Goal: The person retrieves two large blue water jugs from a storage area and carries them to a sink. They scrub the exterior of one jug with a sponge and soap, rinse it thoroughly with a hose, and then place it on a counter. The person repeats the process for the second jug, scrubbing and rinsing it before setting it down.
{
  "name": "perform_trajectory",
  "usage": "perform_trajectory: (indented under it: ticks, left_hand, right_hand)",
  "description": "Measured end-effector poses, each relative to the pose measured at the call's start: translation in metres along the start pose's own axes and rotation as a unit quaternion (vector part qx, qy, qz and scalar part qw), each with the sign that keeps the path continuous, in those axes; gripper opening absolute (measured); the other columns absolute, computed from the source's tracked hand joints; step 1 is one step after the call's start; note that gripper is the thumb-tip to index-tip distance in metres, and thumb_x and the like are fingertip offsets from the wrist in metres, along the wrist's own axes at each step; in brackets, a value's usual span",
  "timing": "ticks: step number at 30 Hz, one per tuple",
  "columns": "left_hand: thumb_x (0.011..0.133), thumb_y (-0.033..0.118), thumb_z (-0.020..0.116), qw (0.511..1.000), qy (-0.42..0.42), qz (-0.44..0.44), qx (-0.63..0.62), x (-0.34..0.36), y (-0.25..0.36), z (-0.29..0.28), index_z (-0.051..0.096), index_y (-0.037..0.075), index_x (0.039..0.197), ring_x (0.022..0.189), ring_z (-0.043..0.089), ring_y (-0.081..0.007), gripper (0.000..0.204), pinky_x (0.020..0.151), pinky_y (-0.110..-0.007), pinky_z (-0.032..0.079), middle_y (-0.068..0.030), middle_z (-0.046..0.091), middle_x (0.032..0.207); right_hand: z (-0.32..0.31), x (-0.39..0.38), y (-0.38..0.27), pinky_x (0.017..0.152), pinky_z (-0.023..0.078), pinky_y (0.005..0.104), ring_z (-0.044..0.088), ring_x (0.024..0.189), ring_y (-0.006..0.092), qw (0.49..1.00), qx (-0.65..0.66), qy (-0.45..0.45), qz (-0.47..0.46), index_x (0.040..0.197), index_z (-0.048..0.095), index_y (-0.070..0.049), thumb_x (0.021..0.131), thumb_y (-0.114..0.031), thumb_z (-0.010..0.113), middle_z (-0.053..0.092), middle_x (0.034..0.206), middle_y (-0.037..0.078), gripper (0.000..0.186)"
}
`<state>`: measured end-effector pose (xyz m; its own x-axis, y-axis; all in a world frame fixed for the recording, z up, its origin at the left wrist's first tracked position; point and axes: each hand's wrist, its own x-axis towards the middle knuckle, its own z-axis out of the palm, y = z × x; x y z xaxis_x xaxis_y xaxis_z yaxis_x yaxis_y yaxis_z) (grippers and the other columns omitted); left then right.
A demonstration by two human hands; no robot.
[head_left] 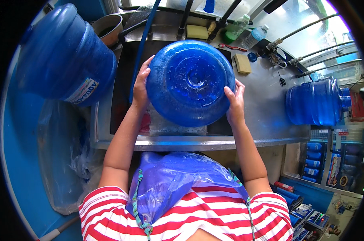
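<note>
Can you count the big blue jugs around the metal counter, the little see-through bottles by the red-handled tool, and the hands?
Big rounded blue plastic jugs: 3
Small clear plastic bottles: 2
Bare hands: 2
Total: 7

A sink basin (127, 56) lies in the counter (262, 108), left of its middle, with a water jug (190, 84) above it between left hand (141, 82) and right hand (235, 102). A second jug (61, 56) is at the left edge, a third jug (312, 102) at the right; pliers (233, 47) lie before plastic bottles (235, 31) along the back edge.
</note>
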<state>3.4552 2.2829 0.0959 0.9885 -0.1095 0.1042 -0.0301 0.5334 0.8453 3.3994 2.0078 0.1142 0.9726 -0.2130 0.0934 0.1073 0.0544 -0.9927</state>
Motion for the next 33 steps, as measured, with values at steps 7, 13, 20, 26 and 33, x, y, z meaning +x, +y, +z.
perform_trajectory:
  ticks: [7,13,20,26,33]
  left_hand:
    - [0.092,0.038,0.045,0.999,0.026,0.033,0.032,0.024,0.000,0.011,0.040,0.002,0.143,0.128,0.045,-0.0266,0.062,0.111,-0.034,0.030,-0.0184,0.047,0.138]
    - [0.093,0.035,0.043,0.996,0.063,0.017,0.062,0.034,-0.002,0.021,0.041,0.002,0.143,0.127,0.046,-0.0276,0.060,0.111,-0.035,0.032,-0.0193,0.048,0.138]
    - [0.092,0.033,0.044,0.996,0.062,0.021,0.058,0.045,-0.006,0.022,0.042,0.003,0.142,0.125,0.047,-0.0274,0.059,0.110,-0.035,0.032,-0.0195,0.049,0.136]
    - [0.092,0.031,0.045,0.996,0.074,0.023,0.050,0.048,-0.012,0.015,0.043,0.002,0.142,0.123,0.050,-0.0259,0.058,0.110,-0.034,0.032,-0.0173,0.052,0.133]
    - [0.093,0.034,0.043,0.994,0.098,0.016,0.051,0.046,-0.007,-0.003,0.042,0.003,0.142,0.125,0.050,-0.0251,0.058,0.109,-0.034,0.034,-0.0168,0.052,0.135]
  right_hand:
    - [-0.010,0.035,-0.006,0.112,0.029,0.0357,0.040,0.131,0.0245,0.999,0.008,-0.033,0.004,0.150,0.023,-0.001,0.086,-0.035,0.067,0.038,0.143,0.017,0.085]
    - [-0.010,0.052,-0.018,0.106,0.040,0.0346,0.048,0.126,0.0240,0.996,0.059,-0.040,0.061,0.150,0.022,-0.001,0.092,-0.023,0.059,0.040,0.143,0.018,0.073]
    - [-0.015,0.064,-0.016,0.108,0.037,0.0345,0.046,0.127,0.0244,0.996,0.052,-0.054,0.044,0.150,0.022,-0.001,0.089,-0.026,0.062,0.039,0.144,0.018,0.078]
    - [-0.010,0.064,-0.013,0.107,0.037,0.0334,0.045,0.127,0.0239,0.995,0.069,-0.051,0.055,0.150,0.023,-0.001,0.087,-0.025,0.065,0.038,0.144,0.018,0.080]
    - [0.003,0.074,-0.006,0.106,0.037,0.0323,0.047,0.125,0.0236,0.996,0.040,-0.061,0.056,0.149,0.027,-0.001,0.086,-0.024,0.066,0.041,0.142,0.018,0.078]
